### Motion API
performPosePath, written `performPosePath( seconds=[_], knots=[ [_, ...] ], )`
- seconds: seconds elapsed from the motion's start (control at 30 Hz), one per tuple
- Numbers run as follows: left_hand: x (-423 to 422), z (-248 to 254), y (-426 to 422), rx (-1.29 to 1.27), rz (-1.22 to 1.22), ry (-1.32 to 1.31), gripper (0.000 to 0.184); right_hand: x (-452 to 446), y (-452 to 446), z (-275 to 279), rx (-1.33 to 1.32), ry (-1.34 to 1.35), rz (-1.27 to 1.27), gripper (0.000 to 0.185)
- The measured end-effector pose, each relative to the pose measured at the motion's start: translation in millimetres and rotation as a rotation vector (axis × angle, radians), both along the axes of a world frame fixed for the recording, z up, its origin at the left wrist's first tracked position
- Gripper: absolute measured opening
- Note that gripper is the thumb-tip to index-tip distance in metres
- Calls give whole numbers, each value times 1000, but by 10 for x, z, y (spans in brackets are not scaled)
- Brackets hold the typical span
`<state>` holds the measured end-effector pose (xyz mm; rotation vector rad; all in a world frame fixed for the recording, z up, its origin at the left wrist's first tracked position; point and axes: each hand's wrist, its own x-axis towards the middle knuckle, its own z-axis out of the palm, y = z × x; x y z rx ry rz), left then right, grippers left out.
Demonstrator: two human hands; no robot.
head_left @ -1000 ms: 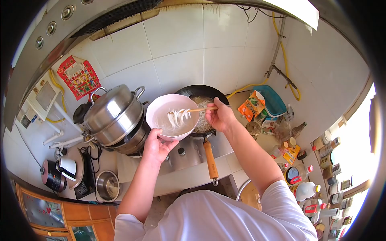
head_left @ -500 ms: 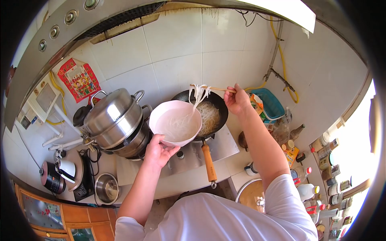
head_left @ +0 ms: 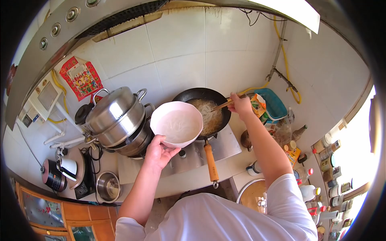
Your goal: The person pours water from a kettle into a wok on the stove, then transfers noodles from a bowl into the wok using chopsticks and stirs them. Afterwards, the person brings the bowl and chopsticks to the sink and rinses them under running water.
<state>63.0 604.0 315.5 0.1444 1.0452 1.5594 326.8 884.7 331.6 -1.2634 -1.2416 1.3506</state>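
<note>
My left hand (head_left: 159,152) grips the lower rim of a pale pink bowl (head_left: 177,139), which holds cloudy liquid and a few white strands. Right of the bowl, a black wok (head_left: 222,102) sits on the stove with its wooden handle (head_left: 210,161) towards me. Noodles (head_left: 208,112) lie in liquid inside the wok. My right hand (head_left: 240,105) is closed on wooden chopsticks (head_left: 221,106) at the wok's right edge, their tips down among the noodles.
A steel steamer pot (head_left: 114,116) stands left of the bowl. To the right are a teal basin (head_left: 270,105), an orange packet (head_left: 257,104) and several bottles and jars. A steel bowl (head_left: 107,186) is at lower left, a range hood (head_left: 64,38) overhead.
The chopsticks went from the bowl, lifting white noodles, across to the wok; their tips are now down in it. My right hand moved right. The bowl shifted slightly right and down.
</note>
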Motion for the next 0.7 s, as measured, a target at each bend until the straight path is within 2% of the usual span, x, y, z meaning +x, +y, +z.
performPosePath(
  seconds=[0.03,0.07,0.1,0.17,0.2,0.23,0.27,0.37,0.5,0.57,0.6,0.7],
  knots=[
    [-17,-18,5,13,-12,0,56,34,-85,195,101,-131,15,31],
    [-35,-39,17,25,-25,2,56,84,-170,453,267,-125,38,31],
    [-49,-60,30,23,-25,2,56,104,-329,669,265,-124,38,31],
    [-68,-104,42,23,-28,2,58,35,-678,991,367,49,74,31],
    [-73,-111,48,20,-28,3,58,12,-786,1080,364,50,74,31],
    [-68,-113,50,28,-26,2,57,-4,-887,1156,332,-29,183,31],
    [-66,-122,49,31,-26,3,57,-35,-955,1160,294,-105,291,32],
    [-17,-108,55,38,-2,-3,56,-180,-1014,1040,168,-207,402,22],
    [29,-112,63,47,-17,-41,56,-334,-883,584,92,-157,457,25],
    [28,-133,70,102,-78,-55,52,-408,-838,330,110,110,462,34],
    [30,-127,68,102,-78,-57,52,-444,-845,252,125,151,496,41],
    [49,-113,64,124,-87,-8,53,-508,-849,94,109,211,468,41]
  ],
)
